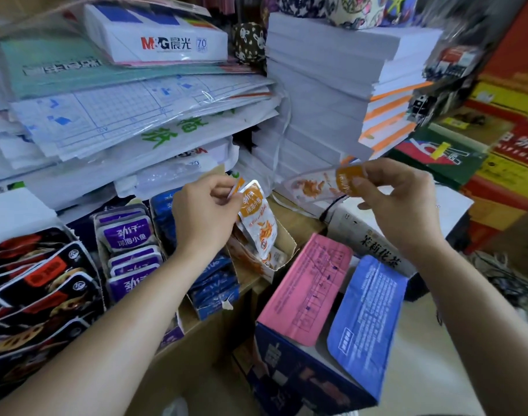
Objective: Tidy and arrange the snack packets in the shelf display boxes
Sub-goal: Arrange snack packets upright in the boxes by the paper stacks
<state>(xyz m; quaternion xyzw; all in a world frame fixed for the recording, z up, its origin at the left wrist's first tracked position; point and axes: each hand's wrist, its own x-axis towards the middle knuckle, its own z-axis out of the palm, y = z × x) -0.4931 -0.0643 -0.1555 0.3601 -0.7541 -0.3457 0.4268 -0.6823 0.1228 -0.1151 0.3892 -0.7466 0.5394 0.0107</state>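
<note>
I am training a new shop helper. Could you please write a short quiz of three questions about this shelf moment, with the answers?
1. True or false: the left hand pinches an orange packet, and the right hand pinches a second orange packet.
2. Which colour are the packets directly left of the blue packets? A green, B purple, C yellow.
3. What stands right below the left hand's orange packet?

Key
1. True.
2. B, the purple packets.
3. The open cardboard display box, with more orange packets inside.
</note>
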